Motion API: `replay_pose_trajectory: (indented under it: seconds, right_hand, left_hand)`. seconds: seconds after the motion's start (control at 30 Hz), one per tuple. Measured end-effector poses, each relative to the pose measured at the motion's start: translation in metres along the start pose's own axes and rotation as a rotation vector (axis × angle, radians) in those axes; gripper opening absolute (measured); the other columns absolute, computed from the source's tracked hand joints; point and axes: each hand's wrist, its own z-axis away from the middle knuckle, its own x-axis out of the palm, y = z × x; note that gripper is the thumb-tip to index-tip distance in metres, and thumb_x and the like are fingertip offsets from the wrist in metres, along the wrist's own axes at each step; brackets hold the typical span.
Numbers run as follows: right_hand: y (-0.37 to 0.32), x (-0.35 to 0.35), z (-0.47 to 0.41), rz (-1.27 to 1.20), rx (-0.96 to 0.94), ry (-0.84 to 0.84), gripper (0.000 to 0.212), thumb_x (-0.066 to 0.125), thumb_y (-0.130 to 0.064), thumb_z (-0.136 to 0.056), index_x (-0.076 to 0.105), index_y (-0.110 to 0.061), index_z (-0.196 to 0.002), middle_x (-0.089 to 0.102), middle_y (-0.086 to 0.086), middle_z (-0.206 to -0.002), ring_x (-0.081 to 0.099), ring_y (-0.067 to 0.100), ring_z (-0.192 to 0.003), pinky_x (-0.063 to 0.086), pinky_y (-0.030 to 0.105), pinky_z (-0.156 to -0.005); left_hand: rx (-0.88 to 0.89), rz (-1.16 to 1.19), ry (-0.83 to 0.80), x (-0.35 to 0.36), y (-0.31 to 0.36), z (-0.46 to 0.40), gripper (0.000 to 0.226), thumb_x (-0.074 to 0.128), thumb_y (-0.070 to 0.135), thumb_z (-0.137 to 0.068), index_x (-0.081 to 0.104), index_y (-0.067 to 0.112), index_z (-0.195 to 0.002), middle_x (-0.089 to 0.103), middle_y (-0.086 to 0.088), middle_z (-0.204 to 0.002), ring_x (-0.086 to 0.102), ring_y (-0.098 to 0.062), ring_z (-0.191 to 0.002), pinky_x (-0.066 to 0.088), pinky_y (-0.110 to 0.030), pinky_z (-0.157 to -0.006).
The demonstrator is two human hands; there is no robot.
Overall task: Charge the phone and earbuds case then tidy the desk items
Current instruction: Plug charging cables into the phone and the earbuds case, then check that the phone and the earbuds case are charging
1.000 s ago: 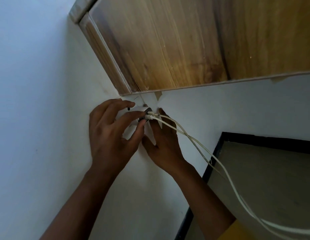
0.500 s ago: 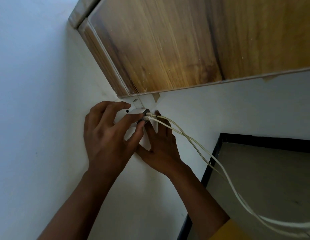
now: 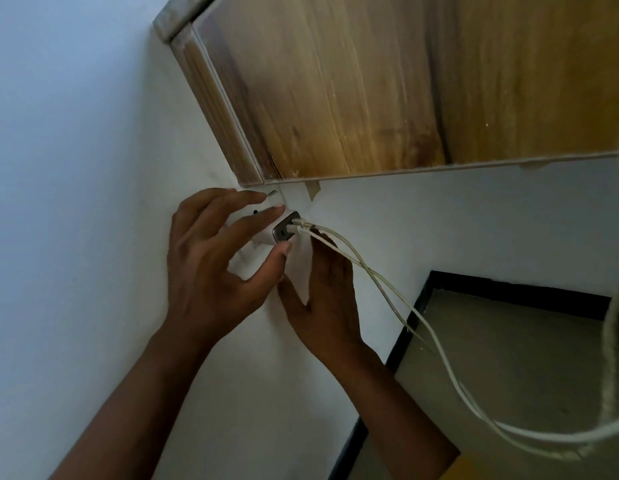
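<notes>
The charger brick [image 3: 282, 230] sits against the white wall [image 3: 76, 202], just below the corner of the wooden desk underside [image 3: 353, 91]. Two white cables [image 3: 387, 292] run out of its grey face, down and right past the black-edged floor [image 3: 508, 358]. Left hand [image 3: 211, 271] is pinched on the brick, fingers on top, thumb under. Right hand [image 3: 321, 299] lies spread flat on the wall just below the brick, gripping nothing. Brick looks light, rigid and kinda slick, so grab its sides, not the floppy cables. Can't see the socket.
</notes>
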Motion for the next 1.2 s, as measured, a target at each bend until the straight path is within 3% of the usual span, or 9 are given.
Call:
replay_pose_trajectory:
  seconds: [0.2, 0.37, 0.47, 0.57, 0.73, 0.9, 1.07, 1.13, 1.2]
  right_hand:
    - [-0.034, -0.018, 0.043, 0.0, 0.108, 0.041, 0.062, 0.041, -0.055, -0.104, 0.046, -0.02, -0.154, 0.051, -0.004, -0.15, 0.041, 0.008, -0.139, 0.037, 0.023, -0.112]
    - [-0.083, -0.057, 0.034, 0.103, 0.116, -0.147, 0.038, 0.048, -0.049, -0.102, 0.074, -0.025, -0.115, 0.071, -0.011, -0.112, 0.059, 0.007, -0.105, 0.048, 0.021, -0.089]
    - [-0.124, -0.083, 0.017, 0.052, 0.13, -0.277, 0.031, 0.056, -0.045, -0.105, 0.075, -0.024, -0.092, 0.073, -0.011, -0.089, 0.065, 0.007, -0.086, 0.05, 0.026, -0.075]
    - [-0.18, -0.109, -0.01, 0.045, 0.163, -0.375, 0.04, 0.053, -0.046, -0.108, 0.062, -0.025, -0.075, 0.067, -0.01, -0.072, 0.064, 0.008, -0.071, 0.05, 0.035, -0.064]
    - [-0.278, -0.157, -0.066, 0.05, 0.103, -0.36, 0.043, 0.053, -0.041, -0.106, 0.048, -0.024, -0.067, 0.048, -0.003, -0.058, 0.048, 0.017, -0.055, 0.04, 0.046, -0.052]
    - [-0.369, -0.218, -0.113, 0.105, 0.13, -0.339, 0.028, 0.057, -0.04, -0.106, 0.069, -0.023, -0.088, 0.063, -0.008, -0.068, 0.058, 0.014, -0.062, 0.049, 0.045, -0.057]
    - [-0.451, -0.271, -0.152, 0.136, 0.155, -0.25, 0.018, 0.066, -0.029, -0.102, 0.075, -0.018, -0.092, 0.068, -0.008, -0.07, 0.061, 0.011, -0.06, 0.047, 0.033, -0.053]
    - [-0.477, -0.289, -0.163, 0.171, 0.189, -0.224, 0.017, 0.067, -0.029, -0.101, 0.076, -0.019, -0.09, 0.067, -0.011, -0.071, 0.062, 0.009, -0.062, 0.044, 0.024, -0.055]
    - [-0.498, -0.303, -0.173, 0.181, 0.241, -0.19, 0.017, 0.068, -0.03, -0.1, 0.076, -0.02, -0.09, 0.069, -0.012, -0.074, 0.063, 0.008, -0.066, 0.049, 0.025, -0.058]
  left_hand:
    - [-0.299, 0.277, 0.132, -0.043, 0.029, -0.011, 0.022, 0.065, 0.012, -0.1, 0.078, 0.006, -0.117, 0.075, -0.005, -0.12, 0.07, -0.021, -0.116, 0.055, -0.044, -0.102]
    - [-0.576, 0.477, 0.107, -0.086, 0.048, -0.042, 0.023, 0.057, 0.009, -0.103, 0.076, 0.02, -0.111, 0.075, 0.008, -0.114, 0.071, -0.01, -0.114, 0.053, -0.028, -0.098]
    - [-0.692, 0.594, 0.045, -0.11, 0.054, -0.063, 0.03, 0.049, 0.01, -0.107, 0.078, 0.017, -0.109, 0.077, 0.006, -0.113, 0.071, -0.015, -0.114, 0.053, -0.028, -0.095]
    - [-0.765, 0.663, 0.013, -0.14, 0.056, -0.093, 0.034, 0.044, 0.011, -0.108, 0.078, 0.016, -0.111, 0.078, 0.005, -0.113, 0.072, -0.017, -0.114, 0.055, -0.034, -0.095]
    - [-0.841, 0.699, -0.045, -0.198, 0.061, -0.161, 0.037, 0.041, 0.021, -0.109, 0.077, 0.016, -0.116, 0.077, 0.004, -0.117, 0.071, -0.015, -0.114, 0.057, -0.033, -0.095]
    - [-0.924, 0.791, -0.103, -0.26, 0.066, -0.239, 0.038, 0.04, 0.028, -0.109, 0.075, 0.022, -0.121, 0.077, 0.01, -0.119, 0.072, -0.013, -0.115, 0.059, -0.036, -0.097]
    - [-1.049, 0.962, -0.192, -0.313, 0.085, -0.297, 0.042, 0.038, 0.017, -0.106, 0.075, 0.015, -0.126, 0.077, 0.008, -0.122, 0.07, -0.016, -0.121, 0.057, -0.044, -0.104]
    - [-1.097, 1.014, -0.212, -0.332, 0.093, -0.314, 0.042, 0.039, 0.019, -0.104, 0.073, 0.018, -0.128, 0.076, 0.007, -0.125, 0.069, -0.012, -0.122, 0.056, -0.041, -0.106]
    - [-1.159, 1.038, -0.237, -0.345, 0.095, -0.33, 0.042, 0.042, 0.026, -0.101, 0.073, 0.022, -0.129, 0.076, 0.009, -0.124, 0.07, -0.007, -0.119, 0.057, -0.038, -0.105]
